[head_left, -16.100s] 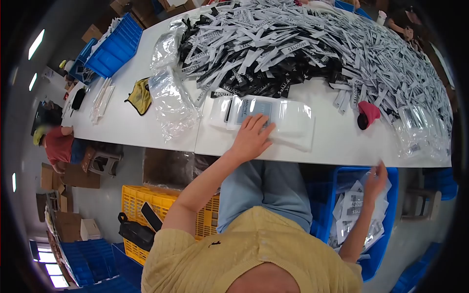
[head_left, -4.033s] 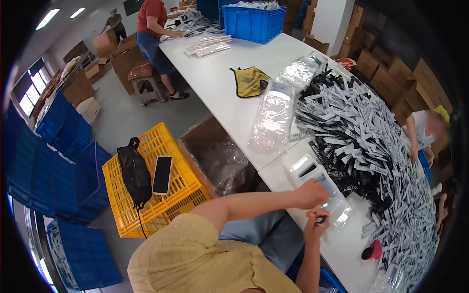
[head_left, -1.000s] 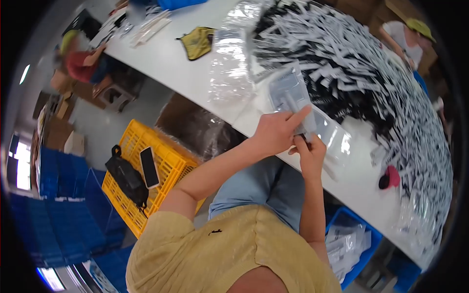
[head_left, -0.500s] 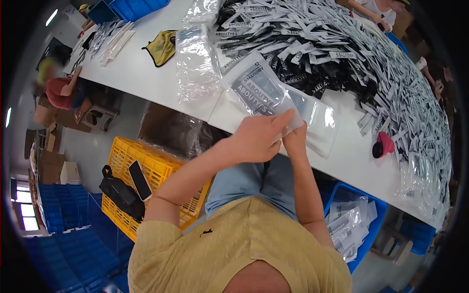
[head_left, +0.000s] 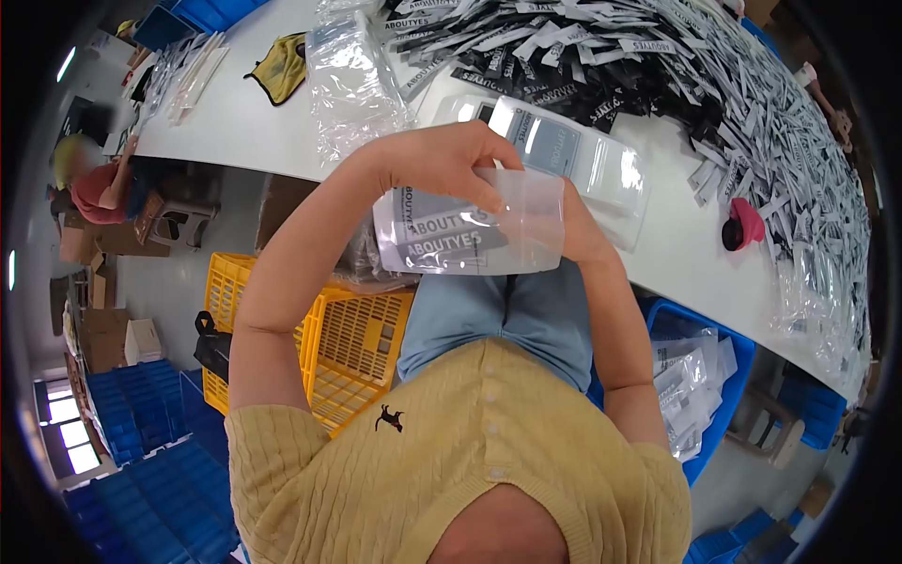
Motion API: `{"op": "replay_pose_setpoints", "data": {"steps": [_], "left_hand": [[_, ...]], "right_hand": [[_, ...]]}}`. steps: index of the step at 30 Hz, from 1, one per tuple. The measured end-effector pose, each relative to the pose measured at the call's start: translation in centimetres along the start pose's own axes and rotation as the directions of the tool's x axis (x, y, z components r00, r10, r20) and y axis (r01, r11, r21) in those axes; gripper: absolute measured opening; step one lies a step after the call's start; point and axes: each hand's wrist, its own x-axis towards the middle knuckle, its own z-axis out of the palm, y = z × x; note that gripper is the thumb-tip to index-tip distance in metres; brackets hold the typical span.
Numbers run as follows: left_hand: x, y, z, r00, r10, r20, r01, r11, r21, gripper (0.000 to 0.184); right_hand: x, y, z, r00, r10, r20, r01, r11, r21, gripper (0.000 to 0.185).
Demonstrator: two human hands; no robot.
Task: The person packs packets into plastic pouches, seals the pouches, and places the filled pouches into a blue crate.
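Note:
A translucent bag (head_left: 442, 246), holding labels printed ABOUTYES, hangs sideways between my hands over the table's front edge. My left hand (head_left: 446, 164) grips its upper edge, with thumb in front. At the bag's right end is my right hand (head_left: 581, 226), its fingers partly hidden behind or inside the plastic. Just beyond my hands, a stack of clear bags (head_left: 611, 174) with a grey printed panel lies on the white table (head_left: 676, 254). Behind the stack spreads a large heap of black and white ABOUTYES strips (head_left: 648, 56).
More clear bags (head_left: 352, 89) and a yellow cloth (head_left: 282, 70) lie left on the table. A pink-and-black object (head_left: 742, 226) is at right. Below are a yellow crate (head_left: 352, 338) and a blue bin (head_left: 733, 376) of filled bags. A seated person (head_left: 94, 183) is far left.
The held bag has swung from slanting up over the table to lying sideways, closer to my body. My left hand has shifted up and left to its upper edge.

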Motion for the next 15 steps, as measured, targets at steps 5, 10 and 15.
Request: {"op": "replay_pose_setpoints", "data": {"steps": [5,10,15], "left_hand": [[-0.8,-0.9,0.6,0.998,-0.021,-0.059,0.016,0.997,-0.073,0.024],[-1.6,-2.3,2.1,1.0,-0.005,0.003,0.006,0.954,-0.299,0.017],[-1.6,-2.4,3.0,0.996,-0.061,-0.059,0.055,0.993,-0.104,0.017]], "right_hand": [[-0.3,0.6,-0.5,0.984,0.166,0.065,-0.173,0.976,0.131,0.031],[-1.0,0.6,-0.1,0.987,0.132,0.09,-0.136,0.99,0.042,0.029],[-0.9,0.9,-0.3,0.974,0.171,0.147,-0.162,0.984,-0.068,0.024]]}}
